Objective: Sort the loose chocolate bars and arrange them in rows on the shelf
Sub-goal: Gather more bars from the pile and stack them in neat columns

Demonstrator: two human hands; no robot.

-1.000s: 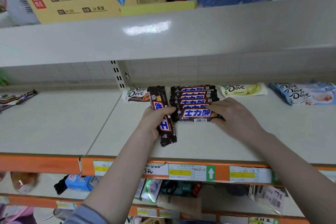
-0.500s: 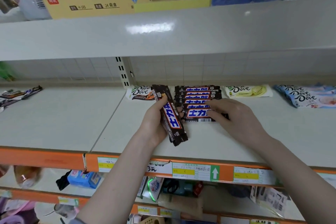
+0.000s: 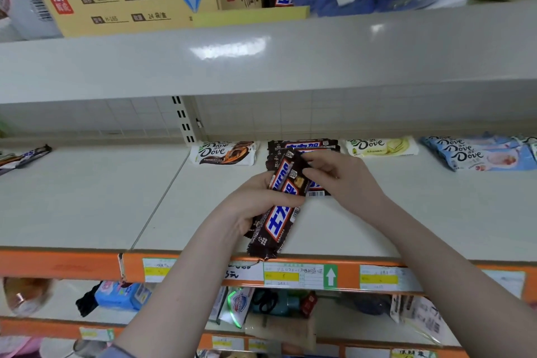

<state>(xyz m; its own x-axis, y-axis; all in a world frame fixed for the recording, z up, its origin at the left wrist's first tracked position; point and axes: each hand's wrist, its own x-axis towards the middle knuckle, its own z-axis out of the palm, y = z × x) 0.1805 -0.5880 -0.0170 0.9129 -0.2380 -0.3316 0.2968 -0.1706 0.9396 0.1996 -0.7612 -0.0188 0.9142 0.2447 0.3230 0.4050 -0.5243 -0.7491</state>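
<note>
— Fingers (image 3: 263, 183) of the left hand (image 3: 247, 206) are curled round a small bundle of dark brown foil-wrapped chocolate bars with blue-and-white lettering (image 3: 279, 212), held tilted above the front of the pale grey metal shelf (image 3: 87, 197); the right hand (image 3: 345, 180) pinches the top end of that bundle at about one o'clock, thumb and forefinger closed on the wrapper.

— And the row it should join?

— Directly behind, at twelve o'clock from the bundle; a flat stack of matching dark bars (image 3: 302, 145) lies crosswise near the back of the shelf, partly hidden by the right hand; a white-and-brown Dove bar (image 3: 223, 152) lies at its nine o'clock, a pale yellow Dove bar (image 3: 380, 147) at its three o'clock, and blue Dove packets (image 3: 476, 154) farther along.

— So how would you place it well?

— I'd judge the step is to peel one bar off the bundle; let the right hand draw it clear while the left keeps the rest squeezed so nothing slips over the orange shelf edge (image 3: 58, 266); turn it crosswise, lettering up, to match the stack; lay it against the nearest bar, ends flush.

— Risks?

— Slick wrappers slide; a nudge could skew the laid bars, so set it down lightly rather than pushing; keep it clear of both Dove bars.
</note>
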